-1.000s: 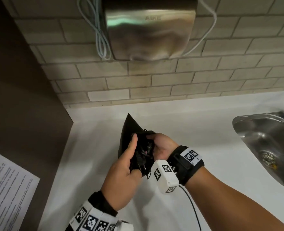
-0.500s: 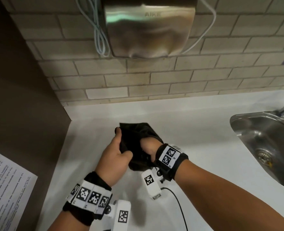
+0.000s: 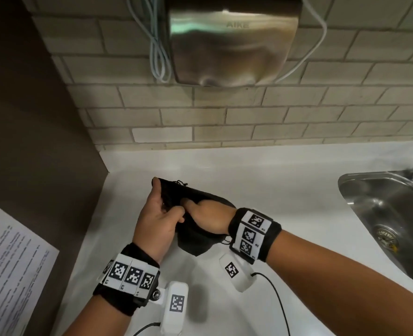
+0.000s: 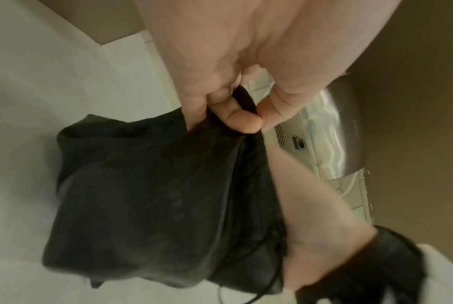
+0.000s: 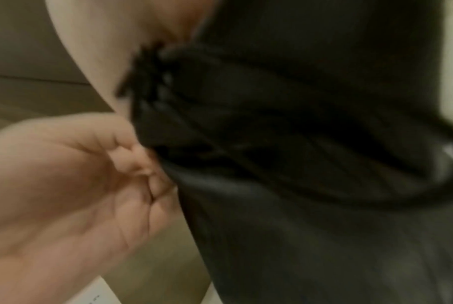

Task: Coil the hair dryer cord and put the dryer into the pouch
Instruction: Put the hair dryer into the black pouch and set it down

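Head view shows a white counter point(image 3: 285, 190) with a black pouch point(image 3: 195, 238) held just above it between both hands. Left hand point(image 3: 157, 221) pinches the gathered pouch mouth, thumb and fingers point(image 4: 243, 121) curled onto the fabric. Right hand point(image 3: 210, 217) is pushed into the pouch, its fingers hidden by cloth, so their grip cannot be told. No dryer shows.

The black pouch point(image 3: 195, 236) hides its contents and the right hand's point(image 3: 209, 218) fingertips.
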Motion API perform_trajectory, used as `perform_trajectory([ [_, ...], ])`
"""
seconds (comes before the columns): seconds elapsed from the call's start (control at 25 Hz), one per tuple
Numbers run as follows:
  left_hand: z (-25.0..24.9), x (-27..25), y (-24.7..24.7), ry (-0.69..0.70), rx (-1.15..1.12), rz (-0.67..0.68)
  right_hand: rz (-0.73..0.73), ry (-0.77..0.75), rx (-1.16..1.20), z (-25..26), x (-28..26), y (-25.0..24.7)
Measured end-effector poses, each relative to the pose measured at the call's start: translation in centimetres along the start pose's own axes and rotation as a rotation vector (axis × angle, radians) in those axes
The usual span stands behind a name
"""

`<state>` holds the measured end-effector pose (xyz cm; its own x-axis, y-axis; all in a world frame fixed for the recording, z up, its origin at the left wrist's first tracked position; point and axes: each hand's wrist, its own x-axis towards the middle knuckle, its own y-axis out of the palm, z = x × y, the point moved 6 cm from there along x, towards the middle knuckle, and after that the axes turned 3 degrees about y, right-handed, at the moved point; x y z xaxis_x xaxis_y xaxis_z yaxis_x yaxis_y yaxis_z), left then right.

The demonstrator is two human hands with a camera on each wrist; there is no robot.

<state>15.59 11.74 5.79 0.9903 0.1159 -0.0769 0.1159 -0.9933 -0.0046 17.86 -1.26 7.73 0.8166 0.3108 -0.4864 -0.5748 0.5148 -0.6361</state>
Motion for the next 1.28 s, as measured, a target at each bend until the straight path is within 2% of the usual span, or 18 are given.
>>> perform_trajectory([
  [0.08,-0.2,-0.1,-0.9,0.01,-0.045,-0.03,0.085,-0.035,-0.017,1.5,-1.7,-1.2],
  [0.16,-0.2,-0.2,-1.6,0.001,-0.14,-0.044,0.162,-0.109,-0.174,2.2,-3.0,-2.1],
  [0.28,-0.5,-1.1,-2.2,0.019,-0.21,-0.011,0.058,-0.211,-0.538,1.8,-3.4,-3.9],
  [0.36,-1.0,-2.1,-2.7,0.044,-0.049,-0.002,-0.078,-0.258,-0.703,1.9,-3.8,-5.2],
  [0.44,-1.4,-2.7,-4.2,0.077,0.252,-0.108,-0.172,-0.287,-0.777,2.2,-4.4,-6.0],
  [0.52,-3.3,-2.0,-5.4,0.262,0.531,-0.196,-0.243,-0.279,-0.837,2.1,-4.8,-6.7],
  [0.56,-4.5,-1.3,-5.3,0.392,0.651,-0.17,-0.276,-0.265,-0.855,2.1,-4.9,-7.0],
  [0.6,-5.3,-0.2,-4.8,0.491,0.771,-0.077,-0.298,-0.248,-0.87,2.2,-5.0,-7.1],
  [0.64,-5.8,1.1,-4.0,0.541,0.886,0.07,-0.314,-0.238,-0.882,2.2,-5.2,-7.2],
  [0.72,-5.7,3.8,-2.2,0.516,1.081,0.382,-0.331,-0.236,-0.888,2.6,-5.7,-7.4],
  [0.76,-5.4,5.1,-1.5,0.497,1.18,0.485,-0.328,-0.237,-0.894,2.7,-5.9,-7.4],
  [0.84,-5.0,7.9,-1.1,0.455,1.343,0.561,-0.313,-0.238,-0.926,2.7,-6.3,-7.6],
  [0.96,-4.7,10.6,-3.2,0.388,1.524,0.519,-0.33,-0.225,-0.89,2.1,-7.0,-8.8],
  [1.04,-4.5,11.0,-5.4,0.347,1.415,0.457,-0.355,-0.229,-0.832,1.1,-7.4,-9.9],
  [1.16,-5.1,8.8,-7.7,0.277,1.023,0.385,-0.347,-0.218,-0.62,-0.4,-7.3,-10.9],
  [1.28,-5.9,5.5,-9.2,0.265,0.728,0.293,-0.314,-0.235,-0.462,-1.0,-6.8,-10.5],
])
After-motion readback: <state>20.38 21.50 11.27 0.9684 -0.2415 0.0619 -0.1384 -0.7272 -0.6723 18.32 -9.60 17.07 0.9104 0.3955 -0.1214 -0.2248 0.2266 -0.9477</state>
